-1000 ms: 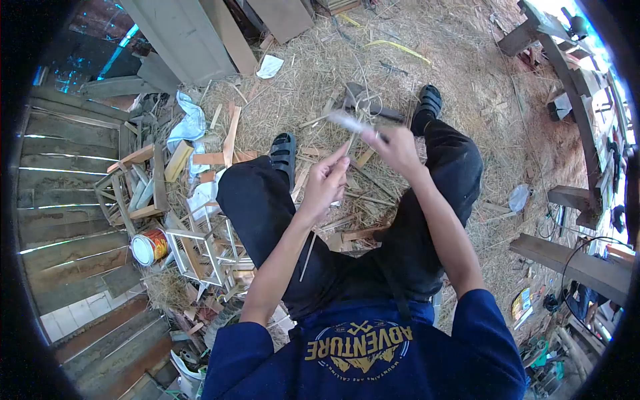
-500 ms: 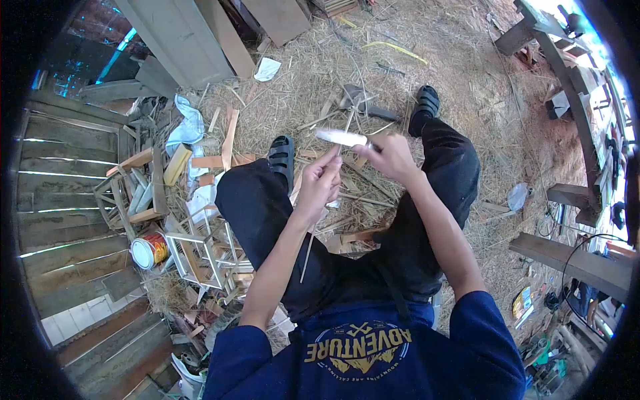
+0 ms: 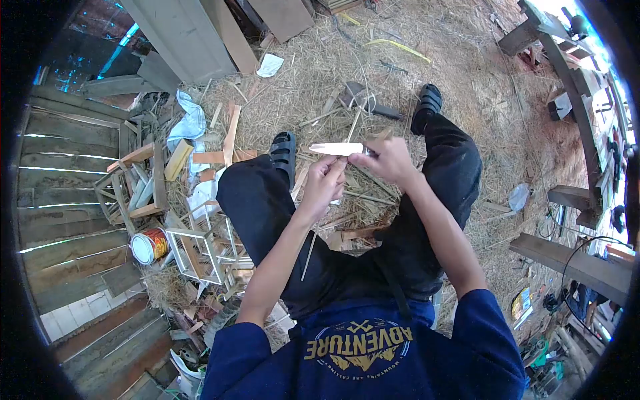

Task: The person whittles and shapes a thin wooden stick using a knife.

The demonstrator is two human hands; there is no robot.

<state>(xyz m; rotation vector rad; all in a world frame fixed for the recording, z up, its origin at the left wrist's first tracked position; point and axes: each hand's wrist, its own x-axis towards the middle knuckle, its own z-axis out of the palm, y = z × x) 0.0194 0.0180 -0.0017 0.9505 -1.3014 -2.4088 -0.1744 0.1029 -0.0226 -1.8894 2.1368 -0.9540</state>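
My left hand [image 3: 324, 185] is closed around a thin wooden stick [image 3: 309, 257], which slants from my lap up past my fingers. In my right hand [image 3: 391, 160] is a knife [image 3: 337, 149], its fist wrapped round the handle. The bright blade points left and lies across the stick just above my left fingertips. My right thumb is close to the left fingers. Beyond the hands, a dark metal tool head with a handle [image 3: 387, 112] lies on the ground between my feet.
Straw and shavings cover the ground. On the left are small wooden frames [image 3: 193, 257], a paint can [image 3: 149, 246], a white-blue cloth [image 3: 189, 120] and wood offcuts. A wooden beam [image 3: 570, 263] and a workbench [image 3: 567, 73] stand on the right. Boards [image 3: 180, 40] lean at the back.
The knife blade, blurred before, is now sharp and lies a little lower, closer to my left fingers. Both hands keep their grips and have shifted only slightly.
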